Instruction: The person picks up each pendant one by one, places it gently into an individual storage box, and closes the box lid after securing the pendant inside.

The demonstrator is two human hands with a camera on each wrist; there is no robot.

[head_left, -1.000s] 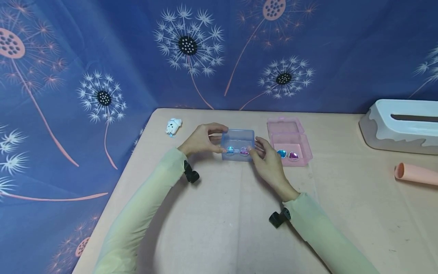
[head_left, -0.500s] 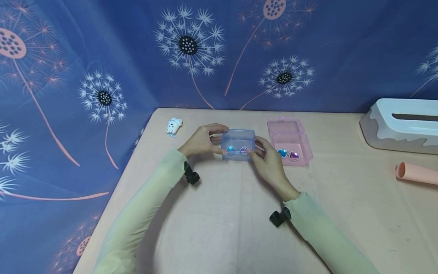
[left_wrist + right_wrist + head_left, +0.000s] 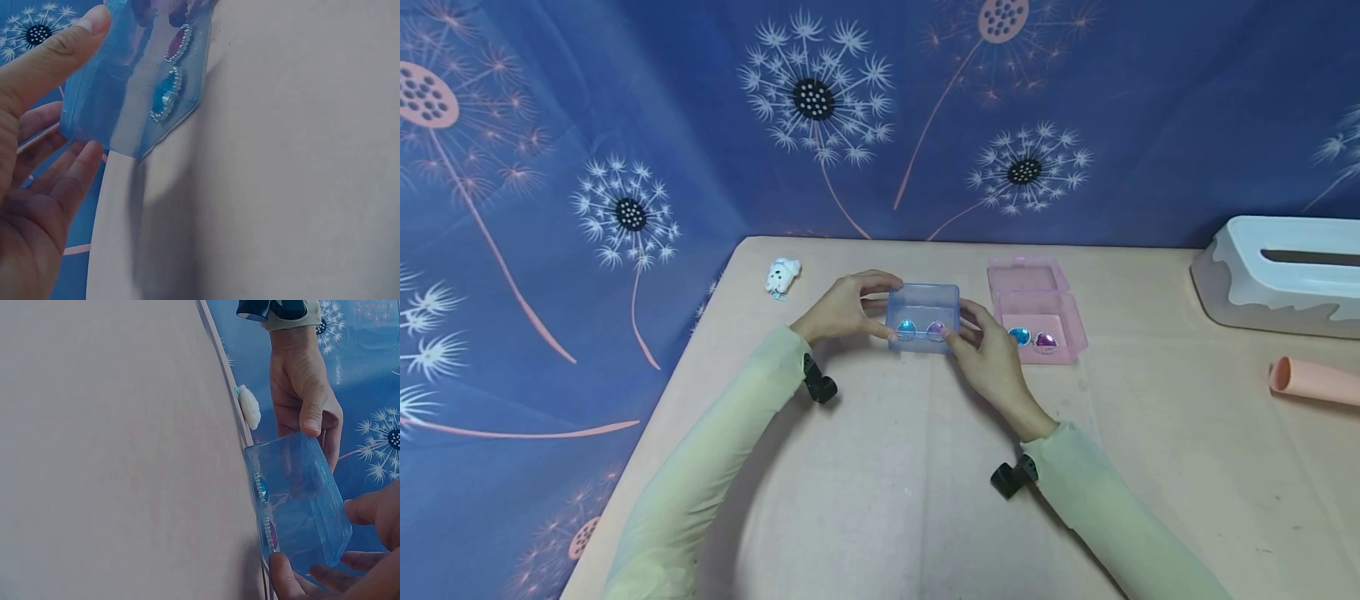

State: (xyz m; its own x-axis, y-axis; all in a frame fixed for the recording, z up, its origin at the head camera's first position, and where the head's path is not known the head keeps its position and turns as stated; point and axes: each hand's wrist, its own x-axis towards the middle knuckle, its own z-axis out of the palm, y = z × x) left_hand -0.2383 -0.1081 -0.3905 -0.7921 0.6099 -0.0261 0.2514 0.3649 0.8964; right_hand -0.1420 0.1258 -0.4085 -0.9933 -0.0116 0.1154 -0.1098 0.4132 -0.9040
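Both hands hold a translucent blue plastic box (image 3: 922, 302) just above the table, and its lid looks closed. A blue gem with a beaded rim (image 3: 166, 95) and a purple one (image 3: 936, 331) show through its wall, side by side. At the box's left end, my left hand (image 3: 842, 310) grips with the thumb in front and the fingers behind. My right hand (image 3: 990, 358) grips the opposite end between thumb and fingers. Right beside it, a pink plastic box (image 3: 1077, 333) stands with its lid raised, holding a blue gem (image 3: 1019, 336) and a purple gem (image 3: 1045, 342).
A small white plush dog (image 3: 782, 276) lies at the table's back left corner. To the right stand a white and grey tissue box (image 3: 1277, 279) and a rolled peach sheet (image 3: 1317, 381). A blue dandelion-print cloth (image 3: 880, 200) hangs behind the pale table (image 3: 865, 483).
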